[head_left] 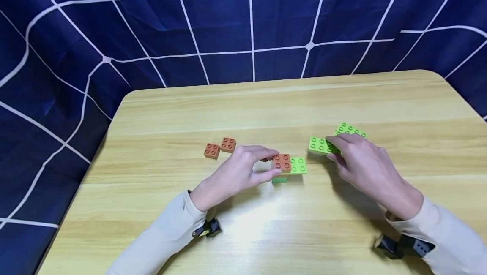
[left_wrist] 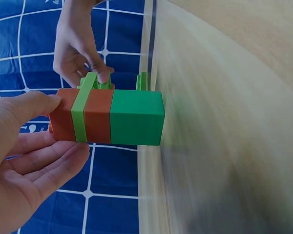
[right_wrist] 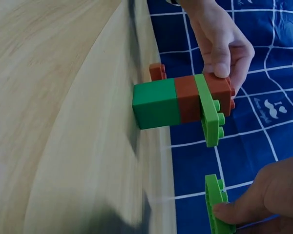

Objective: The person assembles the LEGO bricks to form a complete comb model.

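My left hand (head_left: 237, 173) pinches the top orange brick (head_left: 282, 163) of a small stack between thumb and fingers. Beneath that brick come a light green plate (right_wrist: 210, 114), a second orange brick (right_wrist: 187, 99) and a dark green block (left_wrist: 137, 118) at the bottom. The light green plate juts out to the right of the stack, its studs bare there. Over to the right, my right hand (head_left: 365, 167) grips another light green plate (right_wrist: 214, 197) by its right end, held above the table.
Two loose orange bricks (head_left: 212, 151) lie close together on the wooden table (head_left: 171, 114), left of the stack. A further light green plate (head_left: 350, 129) lies behind the right hand, partly covered by it. A dark blue cloth (head_left: 220, 21) with white lines hangs behind the table.
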`<action>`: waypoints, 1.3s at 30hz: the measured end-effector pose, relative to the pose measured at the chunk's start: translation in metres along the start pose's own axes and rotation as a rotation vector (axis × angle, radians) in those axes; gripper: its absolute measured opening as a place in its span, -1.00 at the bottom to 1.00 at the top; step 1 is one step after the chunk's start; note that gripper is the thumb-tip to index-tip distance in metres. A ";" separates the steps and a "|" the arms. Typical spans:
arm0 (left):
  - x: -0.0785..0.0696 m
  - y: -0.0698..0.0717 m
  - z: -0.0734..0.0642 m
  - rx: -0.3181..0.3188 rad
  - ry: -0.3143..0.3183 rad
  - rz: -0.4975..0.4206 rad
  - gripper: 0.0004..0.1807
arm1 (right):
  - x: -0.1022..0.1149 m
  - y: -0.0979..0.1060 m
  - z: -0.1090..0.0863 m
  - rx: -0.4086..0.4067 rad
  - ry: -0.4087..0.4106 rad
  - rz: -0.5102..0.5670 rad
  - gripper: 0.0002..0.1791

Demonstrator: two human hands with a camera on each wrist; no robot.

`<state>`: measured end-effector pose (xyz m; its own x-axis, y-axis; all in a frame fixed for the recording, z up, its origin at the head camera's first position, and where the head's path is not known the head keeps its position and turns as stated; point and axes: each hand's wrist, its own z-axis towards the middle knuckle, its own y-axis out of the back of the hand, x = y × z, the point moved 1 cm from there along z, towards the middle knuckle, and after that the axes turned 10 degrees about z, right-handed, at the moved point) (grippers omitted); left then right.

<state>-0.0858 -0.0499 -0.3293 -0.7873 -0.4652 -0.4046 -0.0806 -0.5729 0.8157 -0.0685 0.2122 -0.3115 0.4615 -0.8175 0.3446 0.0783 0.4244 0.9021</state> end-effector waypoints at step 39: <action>0.005 -0.009 -0.001 -0.038 0.085 -0.092 -0.56 | 0.045 -0.001 0.000 -0.096 0.293 0.132 -0.50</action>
<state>-0.0887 -0.0477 -0.3387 -0.7226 -0.4645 -0.5119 -0.1253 -0.6403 0.7579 -0.0476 0.1745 -0.2970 0.7068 -0.6122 0.3544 0.0773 0.5648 0.8216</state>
